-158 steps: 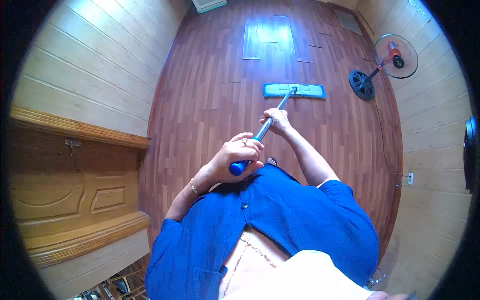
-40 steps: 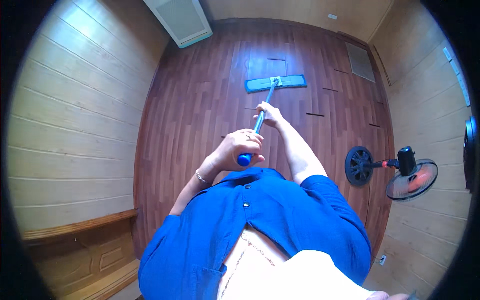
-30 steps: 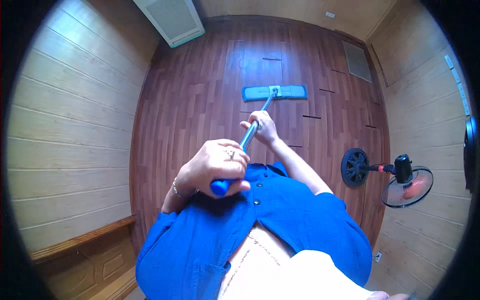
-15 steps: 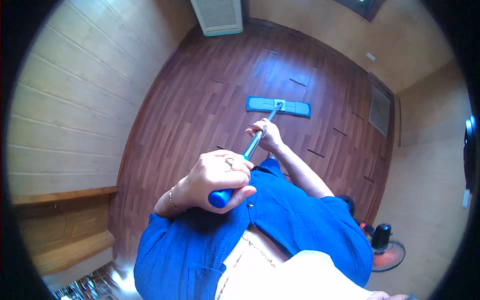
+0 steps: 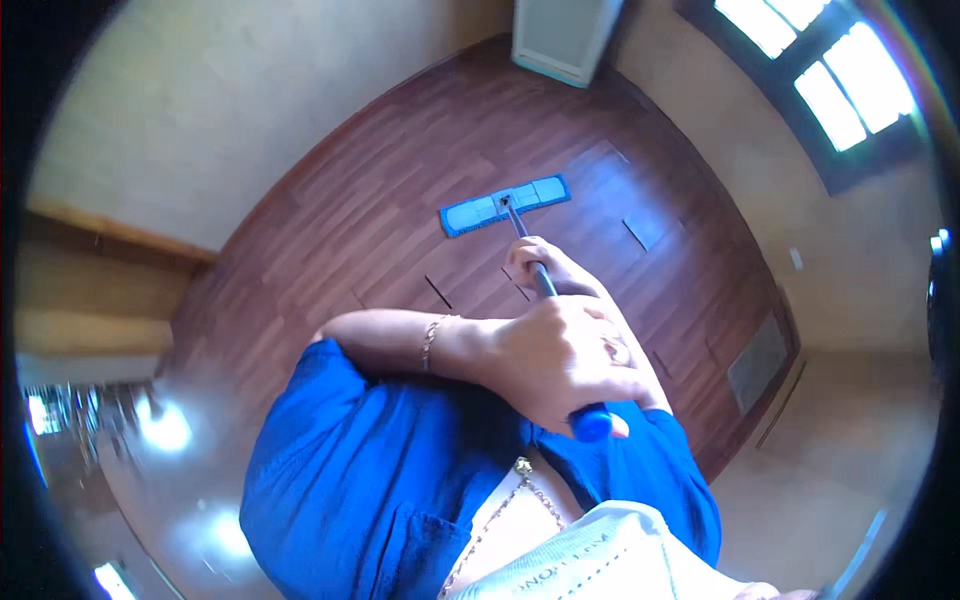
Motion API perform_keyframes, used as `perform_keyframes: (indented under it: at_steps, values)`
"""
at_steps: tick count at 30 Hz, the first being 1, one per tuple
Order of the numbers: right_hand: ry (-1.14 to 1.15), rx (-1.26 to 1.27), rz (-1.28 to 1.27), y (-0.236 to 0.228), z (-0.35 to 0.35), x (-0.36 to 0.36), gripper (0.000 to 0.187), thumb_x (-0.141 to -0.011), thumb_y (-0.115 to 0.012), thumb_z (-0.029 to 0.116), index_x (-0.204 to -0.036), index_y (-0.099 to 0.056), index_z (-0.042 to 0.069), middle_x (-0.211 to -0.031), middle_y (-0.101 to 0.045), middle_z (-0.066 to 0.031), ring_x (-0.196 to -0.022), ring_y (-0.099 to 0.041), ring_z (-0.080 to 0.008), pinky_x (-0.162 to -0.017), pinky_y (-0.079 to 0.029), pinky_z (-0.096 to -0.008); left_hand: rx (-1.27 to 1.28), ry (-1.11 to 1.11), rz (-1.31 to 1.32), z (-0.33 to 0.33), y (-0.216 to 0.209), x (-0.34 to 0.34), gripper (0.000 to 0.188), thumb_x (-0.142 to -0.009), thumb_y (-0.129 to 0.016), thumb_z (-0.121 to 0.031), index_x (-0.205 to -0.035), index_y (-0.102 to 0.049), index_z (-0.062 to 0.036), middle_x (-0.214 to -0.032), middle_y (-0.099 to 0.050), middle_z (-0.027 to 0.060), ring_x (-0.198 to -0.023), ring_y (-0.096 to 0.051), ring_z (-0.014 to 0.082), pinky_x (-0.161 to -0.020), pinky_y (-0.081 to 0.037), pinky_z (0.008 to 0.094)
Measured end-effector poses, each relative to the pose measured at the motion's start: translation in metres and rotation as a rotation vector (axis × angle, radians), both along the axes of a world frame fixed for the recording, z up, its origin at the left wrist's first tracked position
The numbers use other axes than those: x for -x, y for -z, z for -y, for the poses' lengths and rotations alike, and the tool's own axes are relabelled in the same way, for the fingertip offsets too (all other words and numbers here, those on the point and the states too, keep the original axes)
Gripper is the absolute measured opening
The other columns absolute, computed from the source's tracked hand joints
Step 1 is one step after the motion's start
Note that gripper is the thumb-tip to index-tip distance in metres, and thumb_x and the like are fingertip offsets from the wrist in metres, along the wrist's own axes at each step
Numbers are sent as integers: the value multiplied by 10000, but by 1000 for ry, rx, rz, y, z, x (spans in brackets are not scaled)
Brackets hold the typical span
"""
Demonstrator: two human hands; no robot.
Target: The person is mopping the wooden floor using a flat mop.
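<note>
A flat mop (image 5: 475, 214) with a blue rectangular head lies on the wood-look floor ahead of me, tilted so its right end is farther away. My left hand (image 5: 560, 360), with a ring and a bracelet at the wrist, is wrapped round the top of the mop's handle. The blue end cap (image 5: 591, 422) sticks out below that fist. Farther down the pole my right hand (image 5: 537, 257) grips it, closer to the head. My left forearm crosses in front of my blue shirt (image 5: 360, 450).
Dark brown floorboards (image 5: 370, 210) show several gaps and raised edges. A white cabinet-like unit (image 5: 562, 40) stands at the far wall. A dark-framed window (image 5: 840, 90) is at the far right, with a grey floor panel (image 5: 757, 365) below. A wooden ledge (image 5: 120, 235) runs along the left.
The mop head has swung left and turned, its right end now farther away. My left hand has moved right with the handle's top. The view has turned, bringing the window in.
</note>
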State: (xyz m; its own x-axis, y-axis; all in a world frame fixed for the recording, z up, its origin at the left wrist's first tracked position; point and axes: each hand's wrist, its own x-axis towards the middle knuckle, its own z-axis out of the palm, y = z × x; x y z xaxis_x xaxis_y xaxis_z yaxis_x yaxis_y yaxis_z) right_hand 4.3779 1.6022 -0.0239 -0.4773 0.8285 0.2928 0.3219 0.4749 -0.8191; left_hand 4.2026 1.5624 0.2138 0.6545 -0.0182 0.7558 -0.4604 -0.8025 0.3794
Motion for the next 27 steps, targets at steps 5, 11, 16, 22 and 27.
perform_keyframes:
  at_steps: [5, 11, 16, 22, 27]
  values:
    - [382, 187, -335, -160, 137, 4, 289, -807, -588, 129, -1091, -559, 80, -1047, -599, -135, -987, -585, -269, -903, -485, -347, 159, -91, -145, -17, 39, -22, 244, -606, -747, -279, -809, -657, -177, -719, -663, 51, -738, -667, 295, -746, -495, 454]
    - [41, -548, -310, -236, 149, -7, 709, -809, -622, 663, -1161, -529, 55, -1142, -612, -242, -965, -629, -377, -908, -472, -547, 350, -326, -651, -78, 222, -61, 209, -622, -741, -226, -701, -589, -107, -730, -627, 103, -773, -634, 322, -644, -480, 466]
    - [-120, -506, -223, -243, 145, 1, 458, -751, -792, 441, -743, -570, 41, -641, -618, -68, -597, -638, -225, -619, -542, -375, 268, -575, -619, -67, 289, -64, 235, -703, -710, -354, -753, -608, -149, -768, -643, 69, -827, -651, 291, -700, -472, 471]
    - [-507, -404, -200, -291, 114, -40, 276, -885, -674, 292, -795, -544, 66, -680, -616, -65, -605, -633, -204, -592, -537, -354, 258, -723, -652, -48, 256, -71, 221, -675, -727, -358, -734, -603, -184, -737, -649, 28, -757, -667, 268, -662, -430, 462]
    - [-687, -335, -432, -303, 92, -79, 406, -741, -823, 388, -651, -527, 124, -587, -609, -11, -550, -632, -148, -559, -540, -280, 293, -828, -506, -12, 236, -52, 223, -698, -707, -297, -692, -560, -130, -660, -619, 80, -651, -652, 305, -593, -476, 472]
